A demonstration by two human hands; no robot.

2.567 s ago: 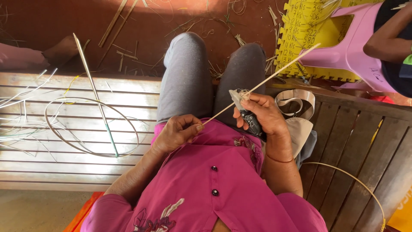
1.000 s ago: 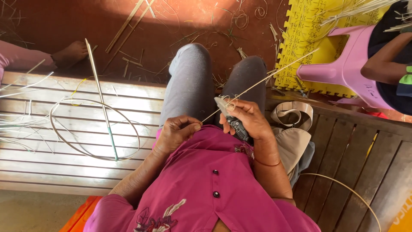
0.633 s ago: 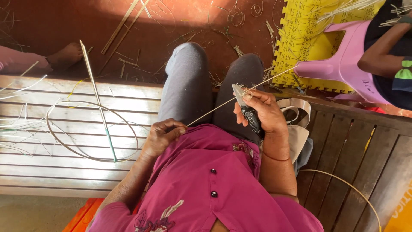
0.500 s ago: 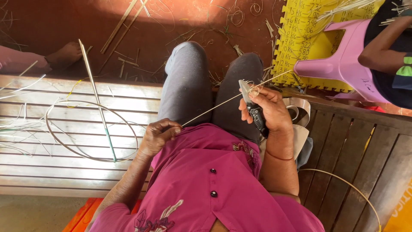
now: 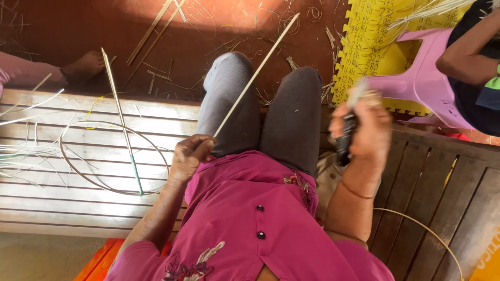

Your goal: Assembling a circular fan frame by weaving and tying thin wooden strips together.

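Left hand (image 5: 190,154) closed in a pinch on near end of long thin pale cane strip (image 5: 255,76), at lap level against left thigh of grey trousers (image 5: 260,112). Strip slanting up and away over left knee, far tip above red-brown floor (image 5: 83,26) near top centre. Right hand (image 5: 367,130) raised beside right knee, blurred, fingers wrapped tight round dark-handled knife (image 5: 344,139); pale blurred blade tip poking above fist. Knife and strip well apart, not touching. Thin red band on right wrist. Magenta buttoned shirt (image 5: 250,218) filling lower centre.

Seated on slatted wooden bench (image 5: 62,208). On slats left of left hand: thin round cane hoop (image 5: 113,157) lying flat, straight pale stick with green lower end (image 5: 122,125) laid across it, loose pale and green slivers (image 5: 26,151) at far left edge. Second curved cane loop (image 5: 427,234) on darker slats at lower right, partly out of view. Beige cloth bag (image 5: 325,179) tucked just behind right forearm.

Floor littered with cane offcuts and curled shavings. Yellow foam puzzle mat (image 5: 364,47) upper right, pink plastic stool (image 5: 422,83) standing on it. Another person's forearm (image 5: 463,52) at top right corner, holding bundle of pale strips. Another person's bare foot (image 5: 83,65) on floor upper left.
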